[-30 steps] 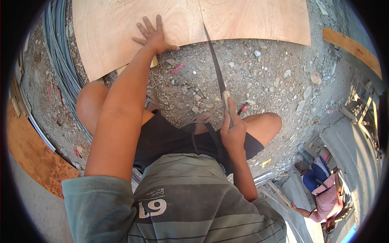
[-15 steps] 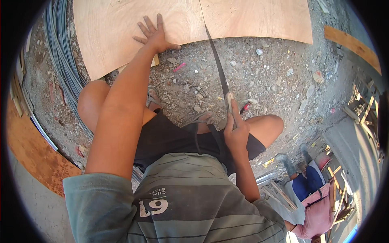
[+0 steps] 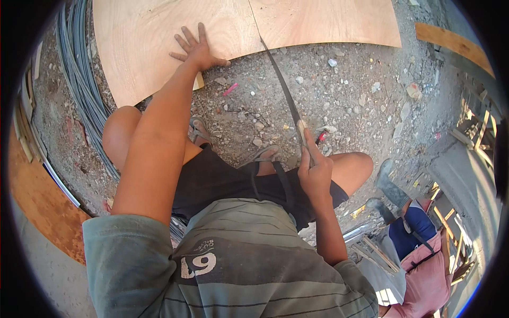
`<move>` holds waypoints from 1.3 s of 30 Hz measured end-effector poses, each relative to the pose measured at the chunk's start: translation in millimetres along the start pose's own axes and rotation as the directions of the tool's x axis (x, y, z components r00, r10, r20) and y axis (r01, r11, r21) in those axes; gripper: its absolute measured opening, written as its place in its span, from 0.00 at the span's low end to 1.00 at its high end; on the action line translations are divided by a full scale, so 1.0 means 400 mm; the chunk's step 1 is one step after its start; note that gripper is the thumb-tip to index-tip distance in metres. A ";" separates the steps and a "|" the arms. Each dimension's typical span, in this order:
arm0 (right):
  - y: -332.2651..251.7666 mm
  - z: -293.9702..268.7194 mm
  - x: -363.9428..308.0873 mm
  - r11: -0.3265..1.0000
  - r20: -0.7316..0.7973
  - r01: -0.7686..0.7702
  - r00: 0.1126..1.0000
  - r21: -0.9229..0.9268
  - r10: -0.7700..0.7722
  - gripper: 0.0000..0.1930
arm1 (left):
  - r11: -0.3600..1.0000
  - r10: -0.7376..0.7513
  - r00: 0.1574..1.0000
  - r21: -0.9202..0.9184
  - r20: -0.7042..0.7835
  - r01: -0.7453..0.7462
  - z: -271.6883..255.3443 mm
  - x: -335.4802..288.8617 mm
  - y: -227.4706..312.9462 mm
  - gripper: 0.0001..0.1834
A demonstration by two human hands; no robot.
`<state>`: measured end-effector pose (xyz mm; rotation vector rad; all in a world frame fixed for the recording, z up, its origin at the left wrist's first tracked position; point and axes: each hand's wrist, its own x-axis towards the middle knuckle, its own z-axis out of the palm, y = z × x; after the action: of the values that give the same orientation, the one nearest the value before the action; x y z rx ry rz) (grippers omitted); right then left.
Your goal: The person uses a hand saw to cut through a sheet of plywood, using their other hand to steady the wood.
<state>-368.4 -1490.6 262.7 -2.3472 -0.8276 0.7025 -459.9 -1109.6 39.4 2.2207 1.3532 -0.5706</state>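
My left hand (image 3: 195,54) lies flat on a pale plywood sheet (image 3: 313,21), fingers spread, near its close edge. A handsaw (image 3: 284,87) slants from that edge toward me. Its dark, tapering blade meets the sheet at a thin cut line running away from me. My right hand (image 3: 316,172) is wrapped around the saw's handle above my bent right knee; the fingers partly hide the handle. A small wood block (image 3: 198,81) shows under the sheet beside my left wrist.
Coiled grey rods (image 3: 79,79) lie on the left. Gravelly ground (image 3: 350,111) holds stones, a pink scrap (image 3: 230,89) and a small red object (image 3: 321,138). Another person (image 3: 419,238) in boots is at lower right, near scrap timber (image 3: 377,253). A brown board (image 3: 456,46) lies at far right.
My right hand has drawn the saw slightly back toward me. My left hand stays pressed on the plywood. The other person's legs and body have shifted. The whole view has moved a little.
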 end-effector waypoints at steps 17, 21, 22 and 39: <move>0.043 0.149 0.063 0.995 -0.074 0.098 0.993 0.031 -0.095 0.26 | 1.000 -0.011 1.000 -0.007 0.001 0.011 -0.024 -0.005 -0.016 0.91; 0.004 0.216 0.421 1.000 -0.073 0.015 0.997 -0.027 -0.017 0.24 | 0.998 0.061 0.998 -0.025 0.013 -0.061 0.011 0.002 0.070 0.90; -0.013 0.239 0.458 0.998 -0.086 0.052 0.995 -0.038 -0.055 0.24 | 0.998 0.058 0.998 -0.032 0.018 -0.057 0.016 -0.002 0.049 0.90; -0.030 0.231 0.427 0.996 -0.046 0.019 0.999 -0.082 -0.023 0.22 | 0.998 0.058 0.998 -0.039 0.015 -0.057 0.011 0.016 0.043 0.90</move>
<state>-315.6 -1336.9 155.5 -2.4146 -0.8738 0.6130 -442.1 -1114.5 35.4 2.2119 1.2774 -0.5355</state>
